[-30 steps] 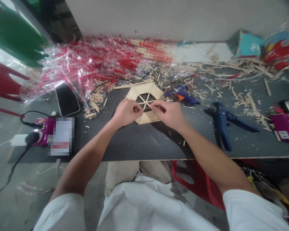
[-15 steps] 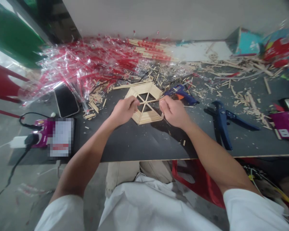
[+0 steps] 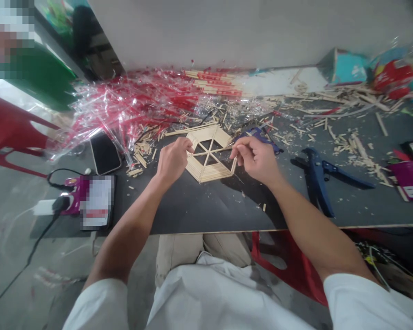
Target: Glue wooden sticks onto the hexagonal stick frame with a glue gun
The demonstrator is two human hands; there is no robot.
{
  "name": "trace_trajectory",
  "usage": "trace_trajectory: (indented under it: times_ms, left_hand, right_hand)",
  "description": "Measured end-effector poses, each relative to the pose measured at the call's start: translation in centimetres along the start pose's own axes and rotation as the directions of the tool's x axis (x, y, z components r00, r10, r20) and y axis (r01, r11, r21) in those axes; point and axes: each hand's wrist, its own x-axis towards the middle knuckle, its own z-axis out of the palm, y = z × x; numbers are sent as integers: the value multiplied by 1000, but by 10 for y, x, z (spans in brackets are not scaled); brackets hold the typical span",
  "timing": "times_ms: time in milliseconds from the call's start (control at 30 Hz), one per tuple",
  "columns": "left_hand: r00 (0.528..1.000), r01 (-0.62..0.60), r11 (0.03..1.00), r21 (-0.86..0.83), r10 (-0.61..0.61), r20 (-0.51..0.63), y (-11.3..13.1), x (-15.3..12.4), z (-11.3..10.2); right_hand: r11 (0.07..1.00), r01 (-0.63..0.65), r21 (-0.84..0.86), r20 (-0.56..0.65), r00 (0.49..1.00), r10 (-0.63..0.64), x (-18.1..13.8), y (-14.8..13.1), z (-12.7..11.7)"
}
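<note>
A hexagonal frame of pale wooden sticks [image 3: 213,172] with crossing spokes lies on the dark tabletop, between my two hands. Several sticks are stacked side by side along its near and far sides. My left hand [image 3: 174,159] is closed at the frame's left corner, thumb and fingers pinching its edge. At the right corner, the fingers of my right hand [image 3: 256,158] are pinched together just beside the frame; whatever they hold is too small to make out. Partly hidden behind my right hand is a blue glue gun [image 3: 261,134].
Blue cutters [image 3: 318,178] lie to the right. Red-and-clear plastic wrappers [image 3: 137,98] heap at the back left, near bundled sticks [image 3: 215,84]. Stick scraps [image 3: 356,151] litter the table. Two phones [image 3: 105,153] and a purple power strip [image 3: 76,195] sit on the left.
My right hand has moved slightly right, and its fingers have loosened from the frame's right side into a pinch. My left hand stays at the left corner. The camera view has shifted slightly.
</note>
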Motion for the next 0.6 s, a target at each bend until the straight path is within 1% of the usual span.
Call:
trace_trajectory:
  times_ms: [100,200,300,433,600]
  left_hand:
    - [998,11,998,-63,-15,-65,-9,4,1]
    - [990,74,992,-98,-86,-116,-16,7,1]
    - [976,131,987,-90,-145,-164,-20,9,-1]
    - [965,163,985,-65,-172,-196,-18,9,-5]
    - [965,133,988,-80,-147,-215,-14,9,-3]
  right_hand:
    - [999,-27,21,-92,995,28,2,0,-5]
    - [999,-33,14,-181,983,36,6,5,-10]
    - [999,-26,-23,-263,965,19,10,17,-16]
    - [1000,-14,-9,-397,918,9,15,36,-25]
    - [999,-39,-26,-512,859,20,21,59,-35]
